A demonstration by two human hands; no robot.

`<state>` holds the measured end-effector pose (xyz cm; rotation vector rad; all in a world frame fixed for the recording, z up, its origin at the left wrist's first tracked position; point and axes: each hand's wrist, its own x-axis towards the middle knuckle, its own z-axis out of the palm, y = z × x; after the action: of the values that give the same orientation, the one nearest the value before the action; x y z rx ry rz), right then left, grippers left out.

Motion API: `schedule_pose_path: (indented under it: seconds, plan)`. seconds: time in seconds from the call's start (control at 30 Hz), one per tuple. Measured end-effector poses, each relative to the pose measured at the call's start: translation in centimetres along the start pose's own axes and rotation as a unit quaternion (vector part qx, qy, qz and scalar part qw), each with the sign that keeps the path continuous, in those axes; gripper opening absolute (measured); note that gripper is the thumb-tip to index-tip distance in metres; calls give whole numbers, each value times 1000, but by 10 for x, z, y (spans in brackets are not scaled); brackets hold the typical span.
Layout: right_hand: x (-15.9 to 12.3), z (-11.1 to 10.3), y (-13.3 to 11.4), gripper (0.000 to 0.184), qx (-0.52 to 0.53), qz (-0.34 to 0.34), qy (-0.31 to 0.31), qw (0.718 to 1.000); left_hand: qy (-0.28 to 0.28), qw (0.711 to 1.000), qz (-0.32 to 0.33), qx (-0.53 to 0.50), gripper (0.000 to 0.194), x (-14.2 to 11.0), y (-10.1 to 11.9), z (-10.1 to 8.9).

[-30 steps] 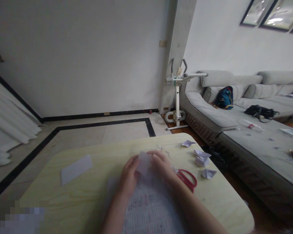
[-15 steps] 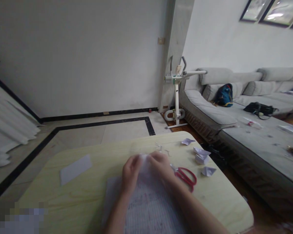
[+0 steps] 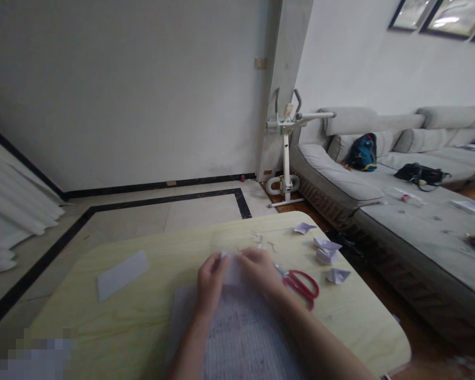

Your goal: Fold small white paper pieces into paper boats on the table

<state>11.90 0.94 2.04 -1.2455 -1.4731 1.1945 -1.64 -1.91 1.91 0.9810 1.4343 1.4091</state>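
Note:
Both of my hands meet over the middle of a pale wooden table [image 3: 154, 316]. My left hand [image 3: 209, 279] and my right hand [image 3: 259, 269] pinch a small white piece of paper [image 3: 231, 266] between their fingers, just above a lined, written-on sheet [image 3: 241, 338] lying in front of me. Red-handled scissors [image 3: 301, 284] lie on the table close to my right hand.
A blank white slip [image 3: 122, 274] lies to the left. Several small folded paper shapes [image 3: 328, 252] and scraps sit near the table's right edge. A grey sofa [image 3: 399, 211] with bags stands at the right, an exercise bike [image 3: 287, 153] beyond the table.
The small paper stood higher between my fingers a second ago; it now sits lower, pressed closer to the lined sheet. My hands stayed in place.

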Motion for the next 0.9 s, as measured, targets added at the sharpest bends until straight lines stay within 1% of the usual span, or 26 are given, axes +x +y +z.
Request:
schedule_pose_path:
  seconds: [0.17, 0.33, 0.53, 0.9]
  plan:
    - [1, 0, 6, 22, 7, -9, -11, 1000, -10, 1000, -8, -10, 25, -2, 1, 0]
    - [0, -1, 5, 24, 11, 0, -16, 1000, -11, 1000, -7, 4, 22, -1, -1, -1]
    - [0, 0, 6, 24, 22, 5, -16, 1000, -18, 1000, -14, 3, 23, -1, 0, -1]
    - [0, -2, 6, 24, 19, -6, -16, 1000, -13, 999, -30, -11, 25, -1, 1, 1]
